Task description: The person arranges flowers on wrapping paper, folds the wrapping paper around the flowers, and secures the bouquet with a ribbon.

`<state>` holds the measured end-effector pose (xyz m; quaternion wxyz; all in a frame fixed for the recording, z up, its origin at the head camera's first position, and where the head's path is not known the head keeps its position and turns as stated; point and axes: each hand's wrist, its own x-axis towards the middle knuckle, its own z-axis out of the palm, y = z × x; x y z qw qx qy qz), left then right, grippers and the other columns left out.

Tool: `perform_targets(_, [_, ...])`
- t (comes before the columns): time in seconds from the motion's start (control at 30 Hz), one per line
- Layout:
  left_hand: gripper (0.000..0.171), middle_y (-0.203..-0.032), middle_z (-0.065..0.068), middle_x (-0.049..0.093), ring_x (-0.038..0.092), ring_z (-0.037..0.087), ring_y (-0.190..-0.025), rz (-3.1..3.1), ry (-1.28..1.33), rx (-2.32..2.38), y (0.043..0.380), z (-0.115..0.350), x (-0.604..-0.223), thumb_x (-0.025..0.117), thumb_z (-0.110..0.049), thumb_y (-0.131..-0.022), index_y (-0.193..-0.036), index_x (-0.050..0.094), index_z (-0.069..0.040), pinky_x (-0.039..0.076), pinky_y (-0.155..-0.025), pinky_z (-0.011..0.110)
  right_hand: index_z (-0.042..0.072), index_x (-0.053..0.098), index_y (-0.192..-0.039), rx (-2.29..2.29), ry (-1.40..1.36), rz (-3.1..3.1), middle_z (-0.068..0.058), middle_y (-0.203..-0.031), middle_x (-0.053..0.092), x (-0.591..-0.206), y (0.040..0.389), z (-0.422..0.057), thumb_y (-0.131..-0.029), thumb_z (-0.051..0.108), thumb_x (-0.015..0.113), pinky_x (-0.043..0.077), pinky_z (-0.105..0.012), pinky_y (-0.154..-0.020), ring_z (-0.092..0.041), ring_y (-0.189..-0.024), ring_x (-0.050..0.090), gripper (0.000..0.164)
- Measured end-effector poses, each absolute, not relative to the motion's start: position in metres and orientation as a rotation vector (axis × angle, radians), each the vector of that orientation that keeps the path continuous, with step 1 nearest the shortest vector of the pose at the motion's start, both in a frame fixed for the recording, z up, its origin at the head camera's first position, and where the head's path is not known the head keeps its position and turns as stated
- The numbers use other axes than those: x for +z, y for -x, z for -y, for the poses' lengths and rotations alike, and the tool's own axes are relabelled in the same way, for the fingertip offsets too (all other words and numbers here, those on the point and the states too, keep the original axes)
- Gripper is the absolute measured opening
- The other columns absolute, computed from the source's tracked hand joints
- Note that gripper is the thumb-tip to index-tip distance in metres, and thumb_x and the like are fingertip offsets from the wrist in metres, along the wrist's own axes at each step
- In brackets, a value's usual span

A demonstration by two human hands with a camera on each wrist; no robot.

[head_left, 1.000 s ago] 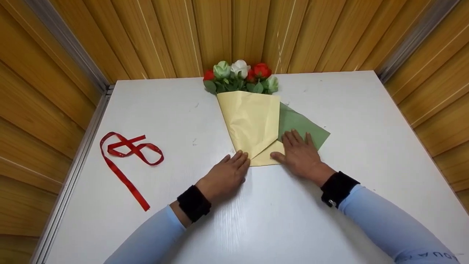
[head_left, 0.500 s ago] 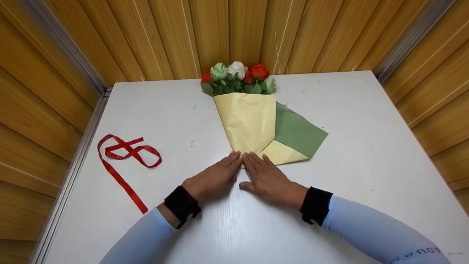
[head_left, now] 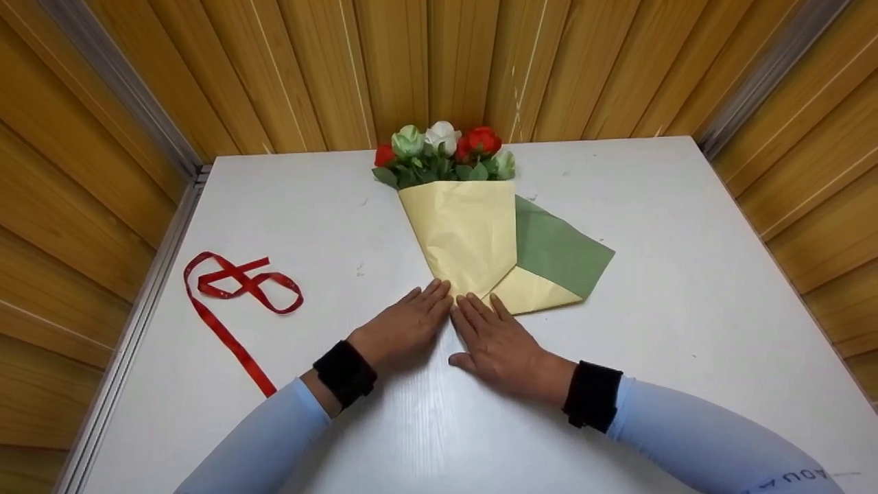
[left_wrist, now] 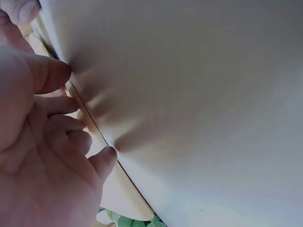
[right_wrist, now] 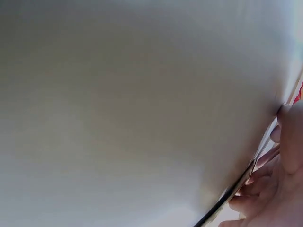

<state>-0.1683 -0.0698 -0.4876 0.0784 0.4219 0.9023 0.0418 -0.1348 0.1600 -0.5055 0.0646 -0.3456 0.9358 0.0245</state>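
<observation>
A bouquet of red, white and pale green roses [head_left: 442, 140] lies on the table, its stems hidden inside cream wrapping paper [head_left: 466, 226]. The paper's green side [head_left: 559, 247] shows in a flap spread out to the right. My left hand [head_left: 405, 322] rests its extended fingers on the lower left edge of the wrap. Close beside it, my right hand [head_left: 507, 350] presses the narrow bottom end with straight fingers, thumb held apart on the table. In the left wrist view, the left fingertips [left_wrist: 109, 153] meet the paper's edge at the tabletop.
A red ribbon [head_left: 233, 343] lies loosely looped on the white table [head_left: 686, 274], left of the hands. Wood-patterned panels [head_left: 459, 62] stand behind the table and along both sides, with the blossoms near the back one.
The right hand has moved left from the green flap to the bottom of the wrap, beside the left hand. The left hand has stayed near the lower left edge.
</observation>
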Motion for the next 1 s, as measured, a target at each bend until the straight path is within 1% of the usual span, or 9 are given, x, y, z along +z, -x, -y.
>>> perform_targets(0.1, [0.055,-0.171,0.026,0.024,0.023,0.038,-0.161,-2.689,-1.222,0.147,0.169,0.069,-0.489,0.037,-0.015,-0.113,-0.162,0.028,0.007,0.028,-0.128,0.051,-0.002,0.025,-0.165,0.054,1.028,-2.805,-0.02,-0.172,0.027,-0.506,0.134,-0.158,-0.11,0.061,0.034,0.018,-0.061,-0.129,-0.034,-0.162,0.022,0.084])
perform_targets(0.27, [0.071,-0.173,0.022,0.02,0.018,0.036,-0.162,-2.684,-1.143,0.121,0.173,0.066,-0.492,0.044,-0.028,-0.108,-0.165,0.019,0.006,0.022,-0.13,0.049,-0.002,0.025,-0.165,0.048,1.036,-2.791,-0.019,-0.173,0.026,-0.503,0.134,-0.157,-0.11,0.06,0.034,0.019,-0.06,-0.129,-0.034,-0.162,0.021,0.083])
perform_targets(0.33, [0.074,-0.173,0.024,0.022,0.019,0.037,-0.162,-2.697,-1.119,0.11,0.176,0.065,-0.492,0.047,-0.032,-0.106,-0.164,0.023,0.006,0.022,-0.13,0.049,-0.002,0.027,-0.165,0.057,1.048,-2.793,-0.019,-0.173,0.026,-0.504,0.135,-0.158,-0.11,0.06,0.034,0.019,-0.059,-0.129,-0.034,-0.162,0.021,0.083])
perform_targets(0.47, [0.074,-0.17,0.027,0.025,0.022,0.04,-0.161,-2.71,-1.102,0.085,0.181,0.065,-0.491,0.047,-0.036,-0.106,-0.162,0.027,0.008,0.025,-0.129,0.049,-0.002,0.03,-0.164,0.069,1.078,-2.803,-0.019,-0.172,0.027,-0.504,0.136,-0.159,-0.11,0.06,0.034,0.021,-0.057,-0.129,-0.033,-0.162,0.023,0.082])
perform_targets(0.6, [0.076,-0.17,0.028,0.024,0.022,0.04,-0.161,-2.733,-1.056,0.072,0.188,0.066,-0.492,0.045,-0.039,-0.108,-0.162,0.025,0.01,0.024,-0.13,0.048,-0.003,0.032,-0.163,0.042,1.1,-2.812,-0.02,-0.172,0.029,-0.503,0.136,-0.16,-0.11,0.06,0.036,0.022,-0.057,-0.129,-0.034,-0.161,0.025,0.083])
perform_targets(0.7, [0.077,-0.171,0.027,0.022,0.021,0.038,-0.161,-2.753,-0.982,0.06,0.195,0.066,-0.492,0.043,-0.042,-0.11,-0.163,0.022,0.009,0.022,-0.13,0.047,-0.004,0.032,-0.162,0.032,1.111,-2.813,-0.02,-0.171,0.029,-0.503,0.136,-0.161,-0.11,0.06,0.038,0.022,-0.057,-0.129,-0.034,-0.161,0.026,0.083])
perform_targets(0.87, [0.075,-0.171,0.028,0.021,0.019,0.039,-0.161,-2.726,-0.936,0.087,0.2,0.065,-0.49,0.041,-0.039,-0.109,-0.163,0.021,0.01,0.02,-0.131,0.048,-0.005,0.035,-0.161,0.034,1.102,-2.837,-0.021,-0.17,0.033,-0.502,0.138,-0.16,-0.109,0.061,0.039,0.024,-0.056,-0.128,-0.035,-0.159,0.029,0.084])
perform_targets(0.9, [0.075,-0.171,0.029,0.022,0.02,0.04,-0.161,-2.725,-0.943,0.094,0.201,0.064,-0.489,0.042,-0.038,-0.109,-0.162,0.023,0.011,0.02,-0.131,0.048,-0.005,0.036,-0.16,0.013,1.1,-2.844,-0.022,-0.169,0.034,-0.502,0.139,-0.158,-0.109,0.061,0.04,0.024,-0.056,-0.128,-0.036,-0.159,0.03,0.084])
perform_targets(1.0, [0.072,-0.169,0.031,0.026,0.024,0.043,-0.16,-2.74,-0.966,0.105,0.2,0.064,-0.489,0.043,-0.035,-0.108,-0.16,0.028,0.013,0.023,-0.13,0.05,-0.007,0.033,-0.161,-0.053,1.08,-2.839,-0.024,-0.17,0.031,-0.502,0.14,-0.153,-0.109,0.062,0.04,0.024,-0.056,-0.128,-0.038,-0.16,0.027,0.087])
